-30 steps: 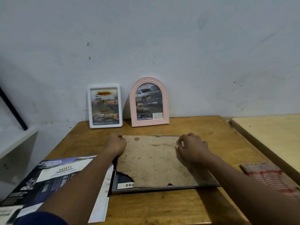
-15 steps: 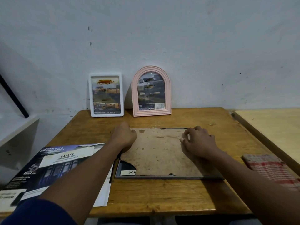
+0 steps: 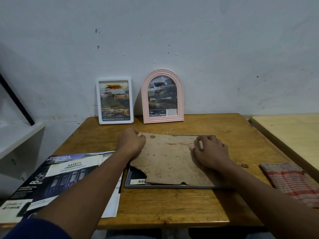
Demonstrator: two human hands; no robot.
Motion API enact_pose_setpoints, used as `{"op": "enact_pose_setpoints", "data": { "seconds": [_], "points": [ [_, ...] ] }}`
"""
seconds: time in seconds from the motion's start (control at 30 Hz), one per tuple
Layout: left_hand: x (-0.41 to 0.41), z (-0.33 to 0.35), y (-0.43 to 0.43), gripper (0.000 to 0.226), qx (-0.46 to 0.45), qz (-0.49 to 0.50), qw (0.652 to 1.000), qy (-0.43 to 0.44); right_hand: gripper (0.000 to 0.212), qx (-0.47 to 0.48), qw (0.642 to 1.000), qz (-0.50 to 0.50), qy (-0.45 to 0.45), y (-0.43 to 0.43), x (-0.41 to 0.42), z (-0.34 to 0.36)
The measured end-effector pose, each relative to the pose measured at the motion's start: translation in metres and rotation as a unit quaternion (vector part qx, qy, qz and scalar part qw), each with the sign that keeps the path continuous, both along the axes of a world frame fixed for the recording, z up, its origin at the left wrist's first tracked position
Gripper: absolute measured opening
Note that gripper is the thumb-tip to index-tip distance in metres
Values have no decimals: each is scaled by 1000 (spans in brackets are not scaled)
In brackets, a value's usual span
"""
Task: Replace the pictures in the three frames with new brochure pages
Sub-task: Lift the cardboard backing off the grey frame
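Note:
A grey metal frame (image 3: 172,186) lies face down in the middle of the wooden table (image 3: 172,204). A stained brown backing board (image 3: 169,161) sits in it, with a dark brochure page (image 3: 136,176) showing at its torn lower-left corner. My left hand (image 3: 131,144) grips the board's far-left corner with curled fingers. On the board's right part rests my right hand (image 3: 210,152), fingers curled and tips down; whether they pinch anything is hidden. A white frame (image 3: 115,100) and a pink arched frame (image 3: 162,96), both with car pictures, lean on the wall.
An open car brochure (image 3: 57,176) lies at the table's left front, partly under my left arm. A red-checked cloth (image 3: 291,181) lies at the right edge. A paler table (image 3: 290,128) adjoins on the right, a white shelf (image 3: 19,140) on the left.
My left hand has slid from the board's left edge up to its far-left corner. My right hand has stayed on the board's right part. The view has shifted so the frame sits lower.

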State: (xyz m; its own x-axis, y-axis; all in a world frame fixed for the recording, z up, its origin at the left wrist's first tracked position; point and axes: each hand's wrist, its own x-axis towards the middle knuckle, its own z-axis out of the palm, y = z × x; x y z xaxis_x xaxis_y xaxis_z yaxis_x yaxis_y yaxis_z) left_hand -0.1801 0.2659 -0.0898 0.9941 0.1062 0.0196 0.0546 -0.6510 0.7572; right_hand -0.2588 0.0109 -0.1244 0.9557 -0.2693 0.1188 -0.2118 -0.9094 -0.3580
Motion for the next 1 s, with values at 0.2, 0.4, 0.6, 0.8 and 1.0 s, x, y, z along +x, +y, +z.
{"op": "enact_pose_setpoints", "data": {
  "seconds": [0.2, 0.4, 0.6, 0.8, 1.0],
  "points": [
    [3, -2, 5, 33, -3, 13, 1000, -9, 64, 36, 999, -21, -4, -1, 2, 1],
    [1, 0, -7, 33, 12, -4, 1000, 1, 67, 9, 1000, -14, 11, 3, 0, 2],
    [1, -16, -10, 15, 3, 29, 1000, 10, 71, -26, 999, -21, 5, 1, -1, -2],
    [2, -12, -9, 47, 28, 17, 999, 33, 75, -55, 998, -30, 19, -3, 7, -1],
    [-2, -12, -19, 45, 169, -19, 985, -6, 75, -99, 995, -14, 25, -8, 13, -1]
  ]
}}
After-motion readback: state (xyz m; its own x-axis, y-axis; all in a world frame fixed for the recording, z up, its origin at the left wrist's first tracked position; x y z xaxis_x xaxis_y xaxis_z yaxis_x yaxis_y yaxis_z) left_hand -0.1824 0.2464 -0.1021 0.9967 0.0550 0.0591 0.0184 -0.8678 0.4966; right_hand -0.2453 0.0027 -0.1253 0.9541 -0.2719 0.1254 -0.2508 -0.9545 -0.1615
